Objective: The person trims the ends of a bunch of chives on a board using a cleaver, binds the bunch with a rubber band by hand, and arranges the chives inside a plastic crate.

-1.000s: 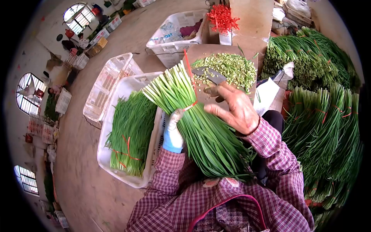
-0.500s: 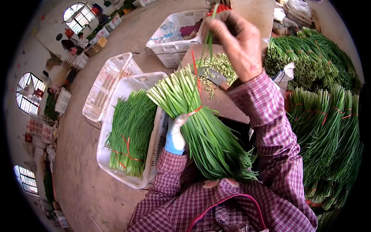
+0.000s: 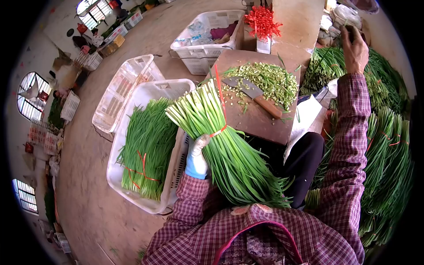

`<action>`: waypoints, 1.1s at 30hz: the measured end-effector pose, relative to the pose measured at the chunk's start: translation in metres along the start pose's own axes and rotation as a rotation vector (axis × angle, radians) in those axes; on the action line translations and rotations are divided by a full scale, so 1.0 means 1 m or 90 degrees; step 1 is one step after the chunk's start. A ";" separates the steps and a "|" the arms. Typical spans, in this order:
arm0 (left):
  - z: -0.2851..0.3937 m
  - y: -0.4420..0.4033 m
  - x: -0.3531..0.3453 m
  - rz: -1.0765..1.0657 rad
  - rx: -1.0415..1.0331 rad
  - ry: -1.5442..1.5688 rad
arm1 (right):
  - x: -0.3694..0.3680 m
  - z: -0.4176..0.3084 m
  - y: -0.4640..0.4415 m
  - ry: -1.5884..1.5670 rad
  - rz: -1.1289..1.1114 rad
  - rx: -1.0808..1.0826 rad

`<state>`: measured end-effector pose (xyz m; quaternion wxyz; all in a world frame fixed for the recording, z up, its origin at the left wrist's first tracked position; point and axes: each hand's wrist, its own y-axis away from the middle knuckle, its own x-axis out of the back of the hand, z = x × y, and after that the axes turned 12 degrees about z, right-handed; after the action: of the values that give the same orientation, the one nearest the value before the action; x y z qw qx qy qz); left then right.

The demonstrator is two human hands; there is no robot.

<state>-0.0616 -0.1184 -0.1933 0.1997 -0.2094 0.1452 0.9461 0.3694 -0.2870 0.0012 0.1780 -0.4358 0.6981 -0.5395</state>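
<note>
My left hand (image 3: 197, 155), in a white and blue glove, grips a bunch of garlic chives (image 3: 238, 154) near its red tie (image 3: 218, 131). The pale cut ends point up and to the left, and the green leaves hang toward my lap. My right hand (image 3: 355, 51) is bare and stretched far out to the upper right, above the piled chives. Its fingers are partly bent and apart, with nothing visible in them. On the board (image 3: 254, 126) in front lie a knife (image 3: 258, 97) with a wooden handle and many chopped stem ends (image 3: 269, 76).
Another tied chive bunch (image 3: 148, 145) lies in a white crate (image 3: 115, 174) at left. Beside it stands another crate (image 3: 119, 95). A crate (image 3: 194, 59) with plastic bottles and a cluster of red ties (image 3: 263, 21) are farther back. Tied chives (image 3: 384, 154) are piled at right.
My right hand has swung from above the bunch out to the upper right, and the green blade it held no longer shows in it. The left hand keeps its hold, barely moved.
</note>
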 end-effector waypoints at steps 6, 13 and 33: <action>0.006 0.007 -0.020 -0.076 0.041 0.024 | 0.030 -0.139 0.083 -0.412 -0.366 0.305; 0.017 0.020 -0.038 -0.047 0.023 -0.011 | 0.023 -0.207 0.118 -0.490 -0.331 0.415; -0.003 0.003 -0.011 -0.063 0.038 0.104 | 0.041 -0.184 0.140 -0.552 -0.389 0.113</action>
<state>-0.0528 -0.1252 -0.1909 0.2397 -0.2866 0.1783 0.9103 0.1559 -0.2038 -0.0514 0.3212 -0.7852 0.3535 -0.3941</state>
